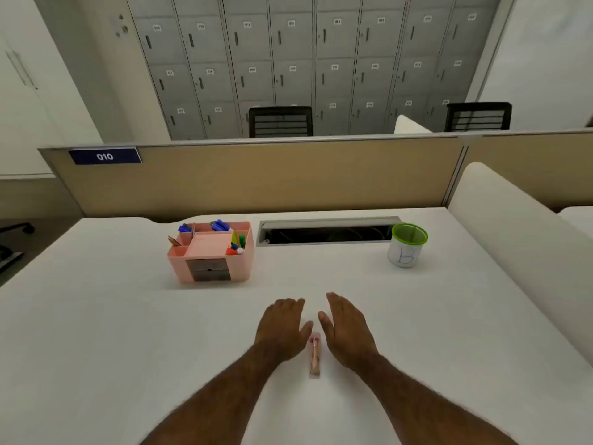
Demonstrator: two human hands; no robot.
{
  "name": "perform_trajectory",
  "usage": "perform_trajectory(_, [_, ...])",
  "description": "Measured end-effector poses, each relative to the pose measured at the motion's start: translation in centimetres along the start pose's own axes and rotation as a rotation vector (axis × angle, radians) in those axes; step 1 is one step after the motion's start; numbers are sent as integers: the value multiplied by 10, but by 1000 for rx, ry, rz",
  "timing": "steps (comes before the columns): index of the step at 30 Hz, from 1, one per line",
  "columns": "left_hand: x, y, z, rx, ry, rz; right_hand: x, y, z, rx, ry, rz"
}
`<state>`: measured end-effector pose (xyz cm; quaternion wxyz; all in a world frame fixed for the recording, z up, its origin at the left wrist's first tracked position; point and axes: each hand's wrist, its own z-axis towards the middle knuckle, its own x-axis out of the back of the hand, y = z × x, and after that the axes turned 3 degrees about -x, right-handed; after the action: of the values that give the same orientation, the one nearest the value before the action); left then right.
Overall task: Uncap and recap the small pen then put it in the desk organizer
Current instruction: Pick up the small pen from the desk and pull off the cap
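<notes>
A small pink pen (315, 356) lies capped on the white desk (96, 332), pointing away from me, between my two wrists. My left hand (282, 327) hovers just left of it, palm down, fingers loosely apart. On the pen's other side is my right hand (346, 329), flat and open. Neither hand touches the pen. The pink desk organizer (244, 261) stands further back to the left, with pens, markers and blue clips in its compartments and a grey drawer in front.
A green-rimmed cup (407, 247) marked "B" stands at the back right. A cable slot (327, 232) runs along the desk's rear edge before a tan partition (256, 178). A white divider (513, 236) borders the right side.
</notes>
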<state>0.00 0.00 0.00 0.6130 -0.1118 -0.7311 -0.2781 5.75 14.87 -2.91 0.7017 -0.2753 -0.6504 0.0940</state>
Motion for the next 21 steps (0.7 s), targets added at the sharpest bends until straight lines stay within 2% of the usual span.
perform_trajectory(5, [-19, 10, -16, 6, -76, -156, -16, 9, -13, -51, -16, 78])
perform_trajectory(13, [-33, 21, -14, 37, -56, -333, -28, 9, -37, -153, 42, 306])
perform_trajectory(18, [-24, 17, -16, 227, 128, -736, -22, -1, -41, -180, 123, 417])
perform_trajectory(21, [-23, 11, -20, 313, 166, -1026, -11, -14, -44, -215, -13, 554])
